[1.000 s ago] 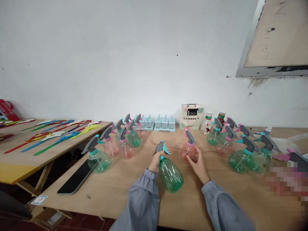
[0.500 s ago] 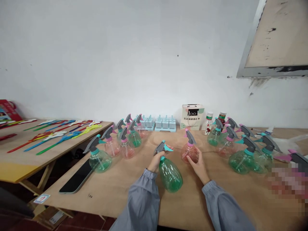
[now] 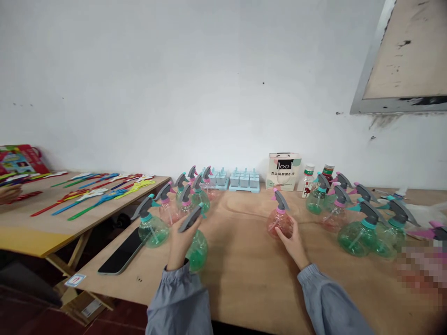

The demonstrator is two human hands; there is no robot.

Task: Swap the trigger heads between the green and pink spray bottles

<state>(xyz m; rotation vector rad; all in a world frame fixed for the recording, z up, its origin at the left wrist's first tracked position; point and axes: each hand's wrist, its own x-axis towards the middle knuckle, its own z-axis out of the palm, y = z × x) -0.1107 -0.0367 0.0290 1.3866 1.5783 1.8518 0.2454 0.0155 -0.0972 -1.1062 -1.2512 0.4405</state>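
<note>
My left hand is closed around the neck of a green spray bottle with a grey and teal trigger head, at the left middle of the table. Beside it stands a cluster of green and pink spray bottles. My right hand grips the body of a pink spray bottle, thumb in front and fingers round its right side. That bottle is upright, with a grey and pink head. Right of it stand several more green and pink spray bottles.
A black phone lies at the table's left edge. Light-blue ice-pop moulds, a paper bag and small bottles line the wall. Colourful plastic hand-shaped sticks cover the left table; another person's hand shows there.
My left hand has carried the green spray bottle leftward, towards the left cluster. My right hand stays on the pink spray bottle. The view has turned slightly left.
</note>
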